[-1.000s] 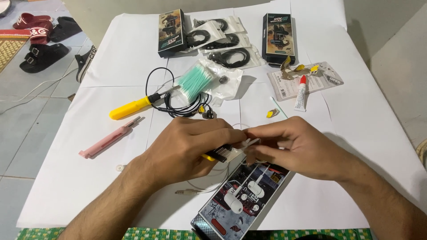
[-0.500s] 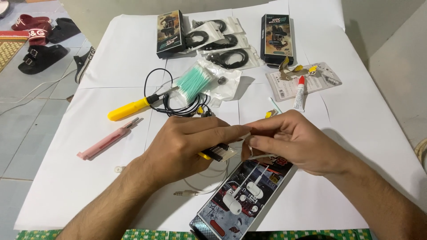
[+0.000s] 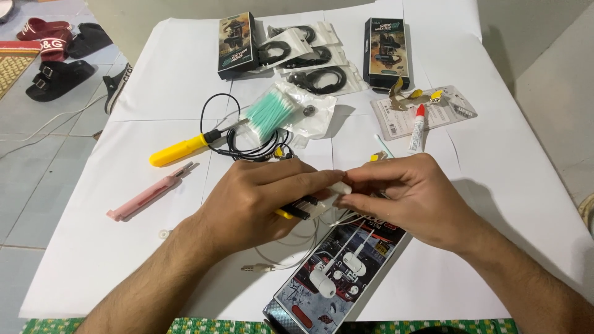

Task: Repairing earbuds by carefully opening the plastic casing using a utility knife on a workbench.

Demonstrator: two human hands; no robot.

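Two hands [image 3: 346, 198] over white paper-covered table [image 3: 513, 185]

Just past the grip lies a yellow-handled tool [image 3: 179, 149], and beside it a black wire [image 3: 247, 145] curls in loops. A clear bag of green swabs [image 3: 275, 111] sits on that wire. To the left of the grip lies a pink stick-shaped tool [image 3: 148, 195]. Far beyond the grip stand two dark boxes [image 3: 235, 44], with bags of black cables [image 3: 309, 62] between them. To the right of those lie a flat card pack [image 3: 396, 120] and a small white glue tube with a red cap [image 3: 417, 128]. White paper [image 3: 495, 185] covers the desk. On the floor [image 3: 37, 154], far left, sit black and red sandals [image 3: 55, 55].
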